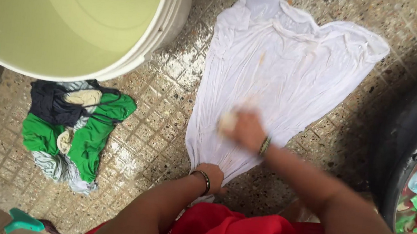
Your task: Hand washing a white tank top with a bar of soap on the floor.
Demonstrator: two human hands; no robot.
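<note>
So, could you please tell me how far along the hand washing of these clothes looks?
Done: the white garment is wet and spread flat on the wet tiled floor. In hand: the right hand rubs a pale soap bar on it, blurred, while the left hand pins its near end. Left: a pile of green, dark and striped clothes waits beside the white bucket of water.

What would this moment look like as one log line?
left hand: pins white garment hem | right hand: rubs pale soap bar on it | wet tiled floor
</note>
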